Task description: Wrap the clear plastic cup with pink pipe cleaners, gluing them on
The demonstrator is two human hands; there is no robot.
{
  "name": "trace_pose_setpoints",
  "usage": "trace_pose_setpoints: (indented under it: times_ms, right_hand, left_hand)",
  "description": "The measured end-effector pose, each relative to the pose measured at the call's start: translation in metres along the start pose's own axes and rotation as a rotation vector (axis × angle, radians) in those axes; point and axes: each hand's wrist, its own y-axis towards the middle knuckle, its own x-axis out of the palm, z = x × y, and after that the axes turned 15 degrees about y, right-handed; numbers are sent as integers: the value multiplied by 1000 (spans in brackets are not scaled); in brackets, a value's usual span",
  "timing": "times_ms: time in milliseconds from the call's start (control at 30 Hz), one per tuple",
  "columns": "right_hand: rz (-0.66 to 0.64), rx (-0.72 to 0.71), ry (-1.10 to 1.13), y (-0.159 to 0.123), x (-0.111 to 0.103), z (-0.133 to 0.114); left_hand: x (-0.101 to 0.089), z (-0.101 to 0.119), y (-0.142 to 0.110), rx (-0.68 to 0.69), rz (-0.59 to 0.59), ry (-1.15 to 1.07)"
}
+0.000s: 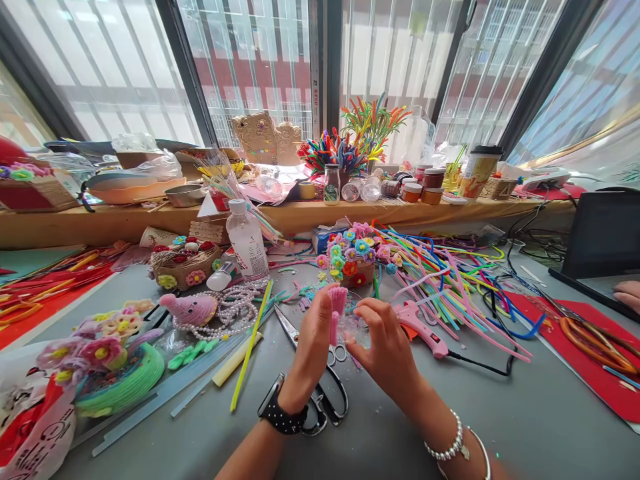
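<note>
My left hand (316, 333), with a black watch strap at the wrist, is closed on a fuzzy pink pipe-cleaner piece (338, 301) made of strips side by side. Beside it, the curved fingers and thumb of my right hand (383, 337) grip a see-through plastic piece (361, 329). Whether the plastic and the pink strips are joined I cannot tell. Large black-handled scissors (333, 400) lie partly hidden beneath my left hand. Small scissors (337, 355) show between the hands. A pink glue gun (423, 327) lies just right of my right hand.
Loose pipe cleaners (440, 287) spread at the right, beyond the glue gun's cord. A plastic bottle (247, 243), bead strings (240, 313) and a green flower basket (123, 380) stand left. Another person's hand (627, 293) rests by a laptop (605, 240). Jars (433, 187) line the sill.
</note>
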Motion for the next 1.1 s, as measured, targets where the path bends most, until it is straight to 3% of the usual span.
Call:
trace_pose_setpoints:
  times_ms: [100,200,300,400,500,667,800,1100]
  right_hand:
    - [32,-30,51,-1,1,-8]
    - [7,63,259,-1,-2,-12]
    - [38,273,605,0,-1,-15]
    - [156,530,930,6,11,-25]
    - [342,679,1022,13,27,-37]
    - [465,658,1000,20,49,-48]
    - [523,640,1064,18,63,-48]
    - [583,653,1145,18,63,-43]
  left_hand:
    - [1,2,-4,15,134,30]
    - [-1,3,-4,91,252,17]
    - [-1,0,-6,183,318,-7]
    - [3,-4,-11,301,300,-2]
    - [7,-5,-14,393,305,-44]
    - [4,2,-11,204,386,-337]
    - [-2,4,-9,88,443,-350]
    - [0,2,-12,223,406,-314]
